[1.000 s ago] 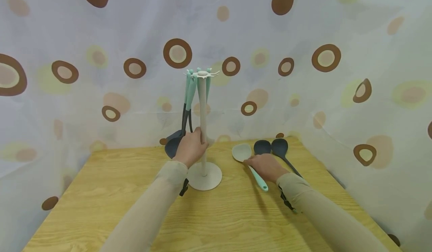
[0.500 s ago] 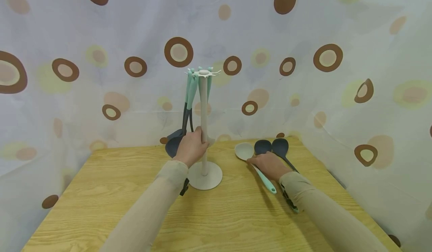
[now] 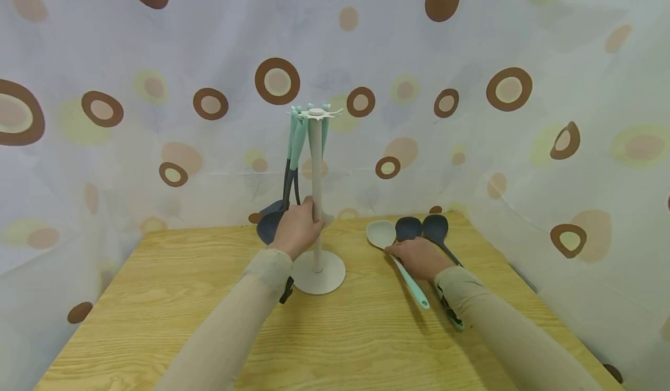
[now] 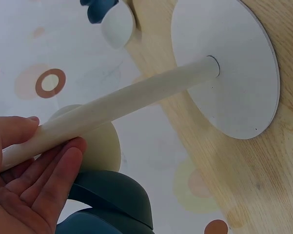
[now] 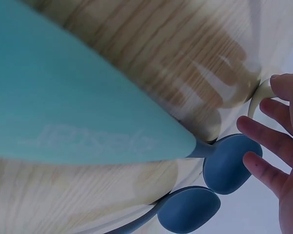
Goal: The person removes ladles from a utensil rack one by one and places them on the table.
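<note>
Pale spoon (image 3: pixel 381 234) shifted right, pinched by right fingers (image 5: pixel 276 111), left fingers (image 4: pixel 51 179) clamping pole (image 4: pixel 131 97), turquoise handle's (image 5: pixel 83 92) lettering (image 5: pixel 95 139) illegible.

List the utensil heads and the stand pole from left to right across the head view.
Front hanging dark head, white stand pole, pale spoon head, left tabletop dark head, right tabletop dark head.

Smooth matt stand (image 3: pixel 316 173), smooth pale spoon (image 3: pixel 381 234), grained wood table (image 3: pixel 345 338)

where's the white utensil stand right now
In the head view, the white utensil stand is just left of centre on the wooden table, the left hand holding its pole, the pale spoon to its right.
</note>
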{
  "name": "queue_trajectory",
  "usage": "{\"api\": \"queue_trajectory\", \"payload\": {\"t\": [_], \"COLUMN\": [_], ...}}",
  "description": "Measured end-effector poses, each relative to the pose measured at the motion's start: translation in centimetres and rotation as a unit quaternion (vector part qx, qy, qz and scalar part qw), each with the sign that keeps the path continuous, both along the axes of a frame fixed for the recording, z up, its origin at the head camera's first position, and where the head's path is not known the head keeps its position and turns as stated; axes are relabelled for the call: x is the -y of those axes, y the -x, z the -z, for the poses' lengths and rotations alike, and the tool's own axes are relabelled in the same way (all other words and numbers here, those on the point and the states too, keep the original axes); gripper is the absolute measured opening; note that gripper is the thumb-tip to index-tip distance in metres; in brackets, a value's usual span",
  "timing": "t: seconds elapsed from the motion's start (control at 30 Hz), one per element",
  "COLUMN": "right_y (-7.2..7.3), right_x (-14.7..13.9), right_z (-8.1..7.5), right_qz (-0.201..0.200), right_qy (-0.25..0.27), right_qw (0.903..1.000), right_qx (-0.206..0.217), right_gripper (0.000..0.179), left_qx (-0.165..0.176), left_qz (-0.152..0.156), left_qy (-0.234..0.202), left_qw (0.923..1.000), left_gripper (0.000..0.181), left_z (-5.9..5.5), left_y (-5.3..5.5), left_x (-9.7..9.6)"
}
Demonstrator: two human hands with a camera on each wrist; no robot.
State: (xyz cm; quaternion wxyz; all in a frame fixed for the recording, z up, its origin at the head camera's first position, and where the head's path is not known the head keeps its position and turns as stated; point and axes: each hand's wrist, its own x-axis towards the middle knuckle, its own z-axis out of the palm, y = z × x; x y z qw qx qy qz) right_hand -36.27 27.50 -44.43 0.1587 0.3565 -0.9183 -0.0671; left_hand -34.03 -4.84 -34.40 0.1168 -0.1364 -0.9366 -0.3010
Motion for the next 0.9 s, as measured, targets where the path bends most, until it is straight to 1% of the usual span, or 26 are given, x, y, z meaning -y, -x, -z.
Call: {"api": "queue_trajectory", "payload": {"t": [0.23, 0.37, 0.53, 0.67, 0.73, 0.8, 0.9], "right_y": [0.3, 0.4, -0.1, -0.7, -0.9, -1.0, -1.1], "right_x": [-0.2, -0.2, 0.3, 0.7, 0.9, 1.0, 1.3], "right_z": [0.3, 0.6, 0.5, 0.1, -0.1, -0.3, -0.6], "right_qz": [0.010, 0.007, 0.004, 0.020, 0.026, 0.026, 0.020], "right_qy": [0.002, -0.001, -0.005, -0.010, -0.015, -0.019, -0.004], "right_qw": [0.9998, 0.9999, 0.9999, 0.9994, 0.9994, 0.9995, 0.9997], "right_qx": [0.016, 0.013, 0.014, 0.027, 0.019, 0.001, -0.015], "right_gripper": [0.026, 0.020, 0.017, 0.022, 0.023, 0.024, 0.028], "left_qx": [0.001, 0.004, 0.005, 0.001, 0.001, 0.002, 0.004], "left_qz": [-0.001, -0.001, -0.002, -0.002, -0.003, -0.003, -0.003], "left_qy": [-0.001, 0.003, 0.002, 0.004, 0.004, 0.004, 0.003], "left_qw": [1.0000, 1.0000, 1.0000, 1.0000, 1.0000, 1.0000, 1.0000], "left_gripper": [0.033, 0.035, 0.037, 0.037, 0.037, 0.037, 0.037], "left_z": [0.1, 0.1, 0.1, 0.2, 0.2, 0.2, 0.2], "left_y": [0.1, 0.1, 0.2, 0.2, 0.3, 0.2, 0.2], "left_x": [0.0, 0.0, 0.0, 0.0, 0.0, 0.0, 0.1]}}
